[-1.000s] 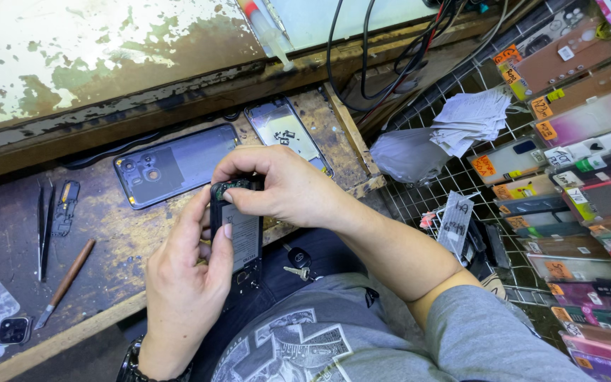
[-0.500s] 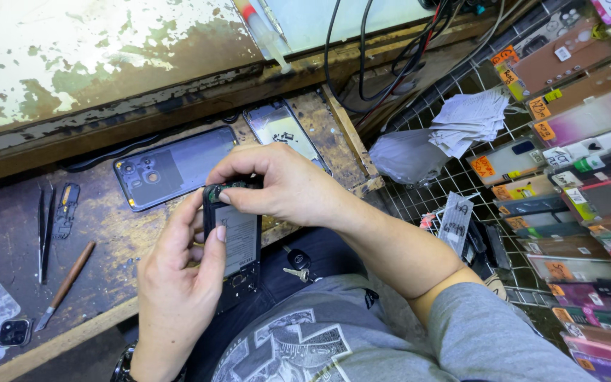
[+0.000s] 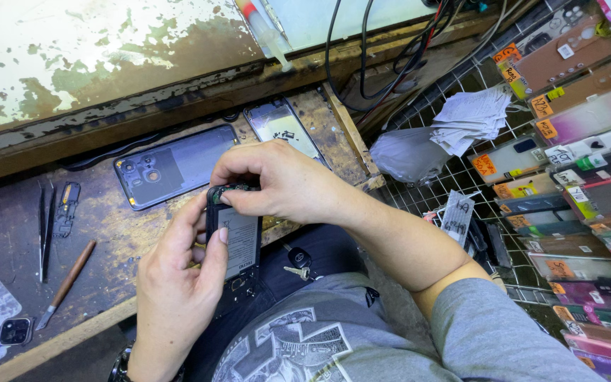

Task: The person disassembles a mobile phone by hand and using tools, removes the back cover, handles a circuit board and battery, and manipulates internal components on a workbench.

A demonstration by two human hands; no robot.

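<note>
An opened phone [image 3: 238, 237] with its back cover off and the pale battery showing is held upright over the person's lap, just in front of the near edge of the worn wooden bench [image 3: 118, 233]. The left hand [image 3: 175, 283] cradles it from below and the side, palm toward the phone, fingers curled behind the body and the thumb pressed flat along the battery's left edge, so the hand is clamped on the phone. The right hand [image 3: 281, 185] arches over the top end, wrist bent, forearm coming in from the lower right; its thumb and fingertips are pinched together on the dark part at the phone's upper edge.

On the bench just beyond the hands lies a dark blue back cover [image 3: 175, 166] with camera cut-outs, and beside it to the right a phone frame [image 3: 284, 127] with a pale inner face. Farther left are tweezers [image 3: 42, 230], a small black part [image 3: 66, 209] and a wooden-handled tool [image 3: 68, 279], with a small camera module [image 3: 14, 331] at the bench's left corner. Keys [image 3: 297, 263] lie on the lap. To the right, a wire rack [image 3: 461, 177] bears packaged phone cases [image 3: 581, 163] and a stack of white papers [image 3: 472, 117].
</note>
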